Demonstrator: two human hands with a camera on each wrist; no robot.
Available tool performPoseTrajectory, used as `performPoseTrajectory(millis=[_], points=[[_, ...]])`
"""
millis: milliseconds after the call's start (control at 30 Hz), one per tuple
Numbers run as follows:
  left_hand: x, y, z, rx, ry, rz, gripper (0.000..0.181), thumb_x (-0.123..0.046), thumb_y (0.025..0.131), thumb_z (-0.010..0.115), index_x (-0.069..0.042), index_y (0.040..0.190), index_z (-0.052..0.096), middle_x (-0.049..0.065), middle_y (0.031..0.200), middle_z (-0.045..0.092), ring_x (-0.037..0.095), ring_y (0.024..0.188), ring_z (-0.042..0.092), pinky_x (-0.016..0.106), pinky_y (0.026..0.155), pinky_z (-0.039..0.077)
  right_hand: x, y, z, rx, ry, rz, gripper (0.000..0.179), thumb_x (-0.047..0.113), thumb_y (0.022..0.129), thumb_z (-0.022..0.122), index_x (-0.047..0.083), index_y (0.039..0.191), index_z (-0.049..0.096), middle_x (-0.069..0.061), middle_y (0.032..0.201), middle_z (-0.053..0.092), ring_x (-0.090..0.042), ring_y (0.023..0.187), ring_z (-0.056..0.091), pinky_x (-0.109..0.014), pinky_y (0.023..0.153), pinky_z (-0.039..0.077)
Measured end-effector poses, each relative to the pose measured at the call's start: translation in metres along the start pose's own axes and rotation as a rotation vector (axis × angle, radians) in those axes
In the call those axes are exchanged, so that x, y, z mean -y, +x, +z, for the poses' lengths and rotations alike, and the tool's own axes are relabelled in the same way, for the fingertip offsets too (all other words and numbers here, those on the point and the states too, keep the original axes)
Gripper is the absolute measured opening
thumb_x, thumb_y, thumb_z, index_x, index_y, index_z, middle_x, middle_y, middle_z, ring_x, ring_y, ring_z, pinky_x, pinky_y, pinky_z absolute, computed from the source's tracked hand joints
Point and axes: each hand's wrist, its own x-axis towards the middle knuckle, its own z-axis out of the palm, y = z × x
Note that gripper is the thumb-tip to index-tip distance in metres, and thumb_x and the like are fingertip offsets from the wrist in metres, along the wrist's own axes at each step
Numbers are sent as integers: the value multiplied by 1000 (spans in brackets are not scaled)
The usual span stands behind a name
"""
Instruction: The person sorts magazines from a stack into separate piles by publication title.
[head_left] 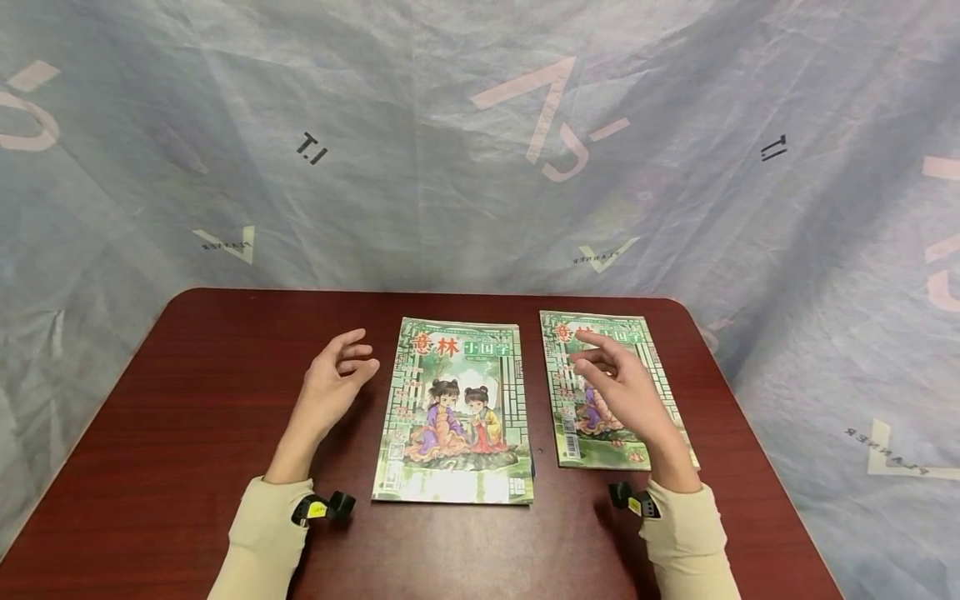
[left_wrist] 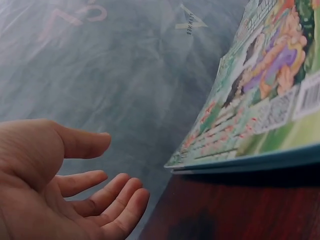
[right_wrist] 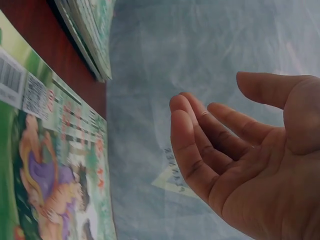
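Two magazines with matching green illustrated covers lie face up on the table. The middle magazine (head_left: 457, 417) seems to top a small stack, since more page edges show beneath it. To its left hovers my left hand (head_left: 333, 383), fingers loosely bent and holding nothing; the left wrist view shows that magazine's corner (left_wrist: 240, 145) apart from the fingertips. Above the right magazine (head_left: 566, 408) is my right hand (head_left: 626, 387), hiding part of its cover, with relaxed fingers and nothing in them. In the right wrist view the right hand (right_wrist: 240, 150) stays clear of the cover.
The dark red wooden table (head_left: 187, 400) has rounded far corners. Behind and beside it hangs a grey printed cloth (head_left: 390, 167). Small black wrist cameras (head_left: 341, 506) sit on both cream sleeves (head_left: 262, 533).
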Motion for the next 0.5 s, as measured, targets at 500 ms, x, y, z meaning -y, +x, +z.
performPoseTrajectory(millis=[500], points=[[19, 4, 3, 50, -15, -7, 65, -13, 110, 70, -1, 168, 43, 28, 152, 60, 42, 133, 63, 18, 87, 51, -12, 10, 29, 31, 87, 37, 49, 11, 114, 64, 1, 160, 54, -33, 132, 70, -49, 119, 70, -56, 97, 62]])
